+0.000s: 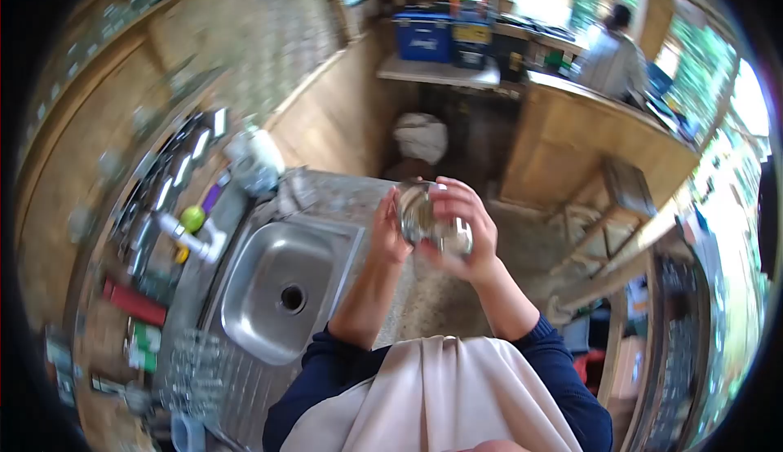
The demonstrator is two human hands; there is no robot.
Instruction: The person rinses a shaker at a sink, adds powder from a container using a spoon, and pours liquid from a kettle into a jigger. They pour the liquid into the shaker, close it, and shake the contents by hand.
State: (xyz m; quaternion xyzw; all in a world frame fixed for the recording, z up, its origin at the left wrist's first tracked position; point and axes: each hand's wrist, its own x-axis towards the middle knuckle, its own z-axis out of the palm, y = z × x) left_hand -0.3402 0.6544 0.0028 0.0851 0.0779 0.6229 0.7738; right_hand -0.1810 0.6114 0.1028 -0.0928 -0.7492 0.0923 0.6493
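Above the floor beside the sink, I hold a shiny, see-through glass (414, 209) in front of me. My left hand (389, 230) is closed around its left side. My right hand (471, 228) wraps its right side, fingers over the top. A second shiny round part shows under the right fingers; blur hides whether it belongs to the same glass or is another one. The steel sink (245, 289) lies to the left of my hands, with a dark drain in its bottom and a white tap (192, 238) at its left edge.
Several upturned glasses (192, 378) stand on the left by the ribbed drainboard (265, 395). A wooden stool (628, 187) and a counter (587, 146) are ahead right, where a person (612, 56) is turned away. A blue box (422, 37) sits on a shelf at the back.
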